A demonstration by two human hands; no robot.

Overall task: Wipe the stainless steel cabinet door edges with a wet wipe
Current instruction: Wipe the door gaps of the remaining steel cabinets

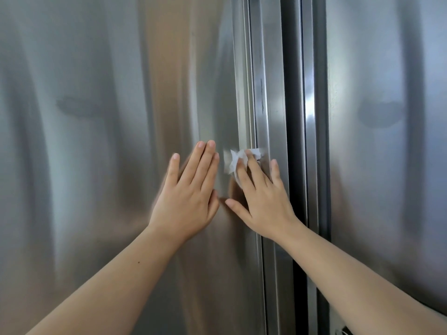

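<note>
Your wet wipe [233, 162] was a small, crumpled white sheet, pressed against the left door edge [268, 93] just left of the dark gap [294, 141] between the two cabinet doors. It lay bunched under the straight fingers of your right hand [261, 197], one ragged corner sticking out further left of the gap onto the left door face [96, 141]. The edge was a vertical brushed stainless strip with faint dark scratches higher up. Just right of the gap, the right door edge [310, 117] showed a bright vertical reflection.
</note>
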